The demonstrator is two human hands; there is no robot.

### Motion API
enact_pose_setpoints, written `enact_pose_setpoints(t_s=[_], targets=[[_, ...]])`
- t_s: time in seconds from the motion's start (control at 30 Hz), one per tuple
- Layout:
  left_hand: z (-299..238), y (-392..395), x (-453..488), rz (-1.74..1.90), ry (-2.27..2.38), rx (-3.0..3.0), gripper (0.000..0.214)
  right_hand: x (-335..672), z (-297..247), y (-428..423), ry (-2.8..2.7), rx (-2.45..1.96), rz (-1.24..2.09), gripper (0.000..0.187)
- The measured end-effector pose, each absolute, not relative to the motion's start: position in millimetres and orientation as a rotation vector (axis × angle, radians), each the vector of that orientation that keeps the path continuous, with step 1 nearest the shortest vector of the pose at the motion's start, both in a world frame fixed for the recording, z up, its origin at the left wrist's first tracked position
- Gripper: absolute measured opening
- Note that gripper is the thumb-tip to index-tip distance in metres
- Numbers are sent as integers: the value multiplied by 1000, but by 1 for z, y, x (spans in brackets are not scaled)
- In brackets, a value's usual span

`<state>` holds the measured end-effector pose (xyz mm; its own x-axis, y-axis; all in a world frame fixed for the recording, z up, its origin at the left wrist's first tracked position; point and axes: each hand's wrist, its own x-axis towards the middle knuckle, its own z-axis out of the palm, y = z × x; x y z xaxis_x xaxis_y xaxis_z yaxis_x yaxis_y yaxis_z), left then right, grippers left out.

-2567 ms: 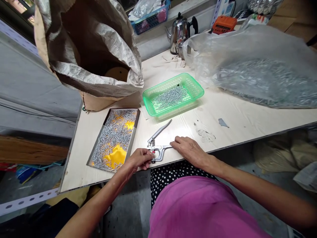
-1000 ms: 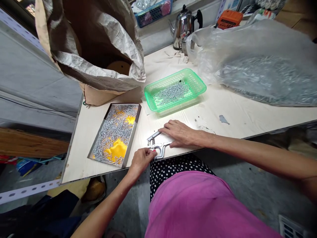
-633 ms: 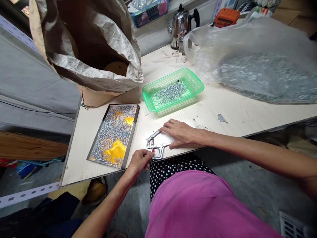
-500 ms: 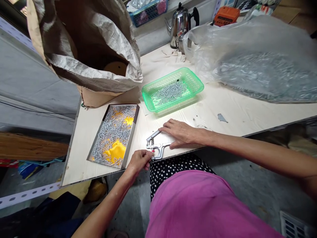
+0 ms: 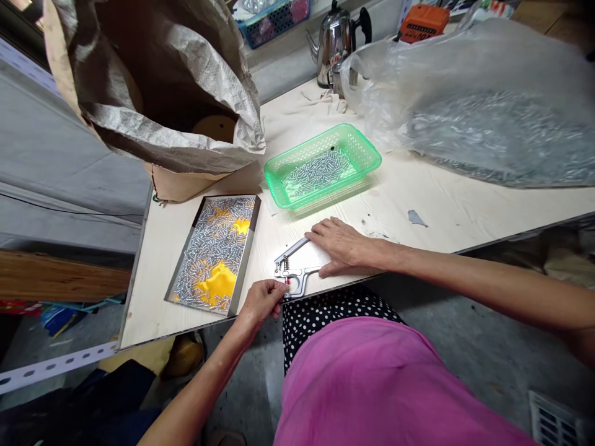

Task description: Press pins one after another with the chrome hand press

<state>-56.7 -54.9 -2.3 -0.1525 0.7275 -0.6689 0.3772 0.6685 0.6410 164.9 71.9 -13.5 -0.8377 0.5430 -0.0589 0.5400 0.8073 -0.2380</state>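
Note:
A metal hand press tool (image 5: 294,267) lies at the near edge of the pale table (image 5: 441,204). My right hand (image 5: 341,244) lies over its two long handles, fingers curled round them. My left hand (image 5: 263,300) is pinched at the tool's jaw, by a small red part; what sits between the fingertips is too small to make out. Left of the tool is a flat metal tray (image 5: 216,251) with a yellow bottom, holding several small silver pins.
A green plastic basket (image 5: 321,166) of silver pins stands behind the tool. A big brown paper sack (image 5: 158,93) stands at the back left. A clear plastic bag (image 5: 478,105) full of pins fills the right. A steel kettle (image 5: 335,40) and an orange box (image 5: 421,15) sit behind.
My right hand moved up from the lower handle to lie over both handles, and the upper handle has come down. My left hand stays pinched at the jaw.

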Motion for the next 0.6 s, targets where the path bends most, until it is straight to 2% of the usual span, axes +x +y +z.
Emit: enact_pose_setpoints(t_s=[0.1,0.37,0.53,0.6], targets=[[-3,-54,-57,382,1758,893,33,165,-13,72,-2980,-878,379,79],[-1,-56,-56,330,1804,908,32,165,1,64,-2984,-889,421,53],[12,-64,-47,242,2063,1585,25,164,2,57,-3016,-871,407,39],[15,-60,-39,268,2030,1903,21,163,0,54,-3014,-865,382,37]])
